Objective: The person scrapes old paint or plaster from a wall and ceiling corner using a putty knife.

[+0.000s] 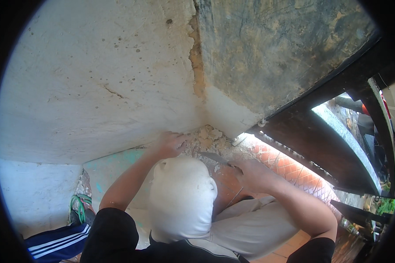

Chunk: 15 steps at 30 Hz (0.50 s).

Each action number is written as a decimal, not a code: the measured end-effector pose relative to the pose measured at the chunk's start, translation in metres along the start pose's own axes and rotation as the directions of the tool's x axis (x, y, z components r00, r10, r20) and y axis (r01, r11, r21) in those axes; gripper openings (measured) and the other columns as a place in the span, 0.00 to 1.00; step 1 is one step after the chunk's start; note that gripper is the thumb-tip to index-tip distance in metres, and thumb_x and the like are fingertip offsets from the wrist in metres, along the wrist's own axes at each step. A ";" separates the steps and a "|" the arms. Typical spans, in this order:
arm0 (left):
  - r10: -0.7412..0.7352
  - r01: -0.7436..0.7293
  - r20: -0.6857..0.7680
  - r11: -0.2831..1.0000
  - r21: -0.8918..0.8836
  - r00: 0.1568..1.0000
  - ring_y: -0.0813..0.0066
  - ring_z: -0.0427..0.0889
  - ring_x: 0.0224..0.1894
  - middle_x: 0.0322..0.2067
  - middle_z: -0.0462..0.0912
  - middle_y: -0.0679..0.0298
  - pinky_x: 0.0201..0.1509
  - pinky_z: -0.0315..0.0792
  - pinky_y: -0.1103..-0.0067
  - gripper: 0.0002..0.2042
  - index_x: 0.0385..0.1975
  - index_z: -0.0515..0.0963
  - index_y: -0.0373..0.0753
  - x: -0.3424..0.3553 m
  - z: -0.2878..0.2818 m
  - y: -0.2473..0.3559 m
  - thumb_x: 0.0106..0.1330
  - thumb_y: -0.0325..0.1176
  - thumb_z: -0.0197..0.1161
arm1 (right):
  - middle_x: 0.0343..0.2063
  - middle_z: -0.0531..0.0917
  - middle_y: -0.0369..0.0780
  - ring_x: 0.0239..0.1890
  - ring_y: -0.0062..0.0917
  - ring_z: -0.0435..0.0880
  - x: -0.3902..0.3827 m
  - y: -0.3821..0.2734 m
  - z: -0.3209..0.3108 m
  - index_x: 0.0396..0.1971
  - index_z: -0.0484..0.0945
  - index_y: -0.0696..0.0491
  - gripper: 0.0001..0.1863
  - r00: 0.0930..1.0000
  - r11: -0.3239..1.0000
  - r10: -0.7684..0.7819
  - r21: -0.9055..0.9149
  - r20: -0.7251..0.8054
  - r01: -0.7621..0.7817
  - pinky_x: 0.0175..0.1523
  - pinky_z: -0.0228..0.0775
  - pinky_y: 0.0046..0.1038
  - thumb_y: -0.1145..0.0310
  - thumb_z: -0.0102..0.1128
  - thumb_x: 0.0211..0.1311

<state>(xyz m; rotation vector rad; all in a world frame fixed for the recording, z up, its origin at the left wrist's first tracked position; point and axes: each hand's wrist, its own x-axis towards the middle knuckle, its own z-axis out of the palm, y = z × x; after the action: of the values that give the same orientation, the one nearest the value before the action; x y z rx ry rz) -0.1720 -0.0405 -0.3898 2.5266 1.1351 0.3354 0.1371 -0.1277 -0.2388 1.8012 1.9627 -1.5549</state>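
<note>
My right hand (252, 174) is closed around the handle of a flat metal scraper (214, 157). Its blade points left toward the base of the wall corner. There, crumbled plaster (210, 135) lies in flakes and lumps. My left hand (172, 144) is beside the rubble, against the foot of the pale wall (96, 87). Its fingers look slightly bent and apart, with nothing visible in them. Between my arms, a rounded shape covered in white cloth (180, 197) hides part of the floor. Beige trousers (259, 223) show beneath my right forearm.
A dark stained wall panel (276, 52) meets the pale wall at a cracked brown seam (196, 57). Right stands dark wooden furniture (311, 136) above orange floor tiles (281, 160). Lower left are a navy trouser leg with white stripes (59, 243) and a green cord (77, 204).
</note>
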 end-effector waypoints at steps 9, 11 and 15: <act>-0.143 0.121 -0.080 0.964 -0.235 0.986 0.63 0.84 0.31 0.27 0.83 0.60 0.37 0.75 0.74 0.04 0.35 0.79 0.41 0.014 -0.021 0.014 0.61 0.28 0.64 | 0.37 0.84 0.56 0.44 0.50 0.83 -0.001 0.003 -0.006 0.52 0.78 0.57 0.18 0.998 1.000 -0.026 0.007 -0.058 0.026 0.52 0.72 0.46 0.66 0.45 0.70; -0.240 0.187 -0.091 0.901 -0.392 0.966 0.70 0.83 0.29 0.27 0.81 0.62 0.36 0.74 0.75 0.04 0.36 0.78 0.39 0.022 -0.031 0.019 0.64 0.28 0.62 | 0.37 0.84 0.56 0.44 0.50 0.83 -0.002 0.006 -0.010 0.52 0.78 0.56 0.18 0.997 0.999 -0.045 -0.015 -0.064 0.044 0.52 0.72 0.46 0.66 0.45 0.69; -0.378 0.256 -0.087 0.762 -0.595 0.922 0.73 0.81 0.28 0.28 0.80 0.63 0.33 0.72 0.76 0.05 0.38 0.75 0.37 0.024 -0.038 0.024 0.67 0.28 0.60 | 0.45 0.83 0.51 0.49 0.46 0.81 -0.009 0.005 -0.025 0.55 0.77 0.54 0.19 0.996 0.988 0.068 -0.141 0.059 -0.060 0.54 0.71 0.39 0.67 0.49 0.66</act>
<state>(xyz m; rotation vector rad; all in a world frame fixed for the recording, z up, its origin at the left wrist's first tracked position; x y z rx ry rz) -0.1535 -0.0288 -0.3441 1.7612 1.2773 0.7340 0.1577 -0.1180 -0.2237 1.7206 1.9131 -1.4014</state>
